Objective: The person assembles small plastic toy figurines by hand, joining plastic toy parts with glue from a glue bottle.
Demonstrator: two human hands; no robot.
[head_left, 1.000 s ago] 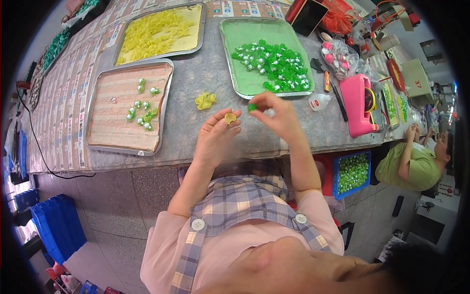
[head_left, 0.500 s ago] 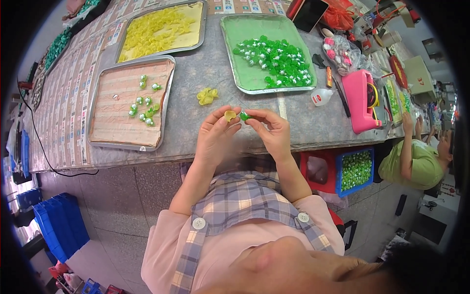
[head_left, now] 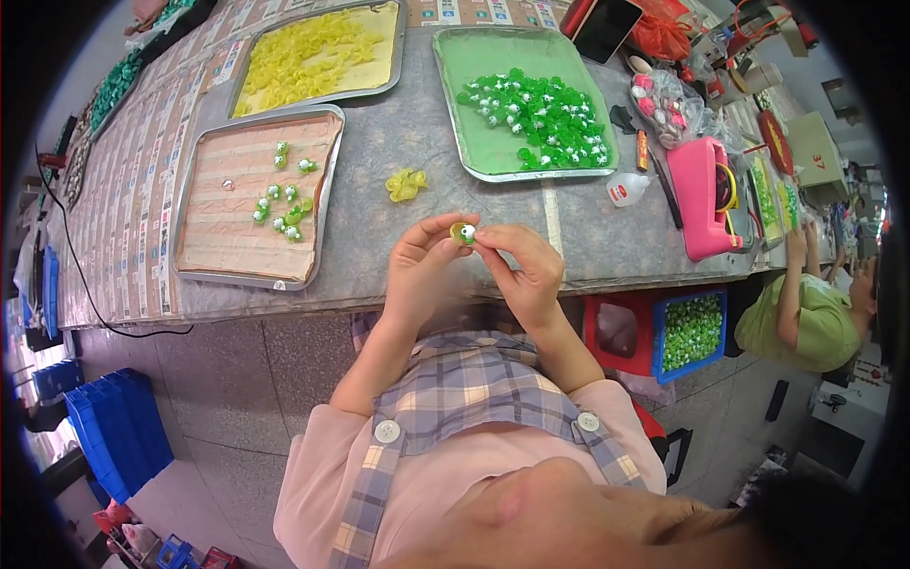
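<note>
Looking down through the head camera, I have both bare hands meeting above the tabletop (head_left: 370, 251), close to the middle of its near edge. The fingers of my left hand (head_left: 422, 258) pinch a small yellow cup (head_left: 457, 230), and those of my right hand (head_left: 526, 268) pinch a green piece with a white, eye-like ball (head_left: 468, 233) against it. The parts are tiny and partly covered by fingertips, so I cannot fairly tell whether the green piece sits inside the cup or only touches its rim.

Just beyond my left hand, a little heap of yellow cups (head_left: 406, 185) lies directly on the tabletop. Toward the left, near the front edge, a pink-lined tray (head_left: 220, 237) carries a few green-and-white assemblies (head_left: 286, 226), grouped nearer its right edge. Behind it, a cream-lined tray (head_left: 383, 68) holds many loose yellow pieces (head_left: 308, 57). Right of that, toward the far edge, a green-lined tray (head_left: 507, 49) has green-and-white pieces (head_left: 545, 119) massed toward its near right corner.

Just past that corner stand or lie a white bottle (head_left: 627, 190), an orange stick (head_left: 643, 150) and a black rod (head_left: 665, 190), with a pink dispenser (head_left: 697, 194) farther along the near edge.
</note>
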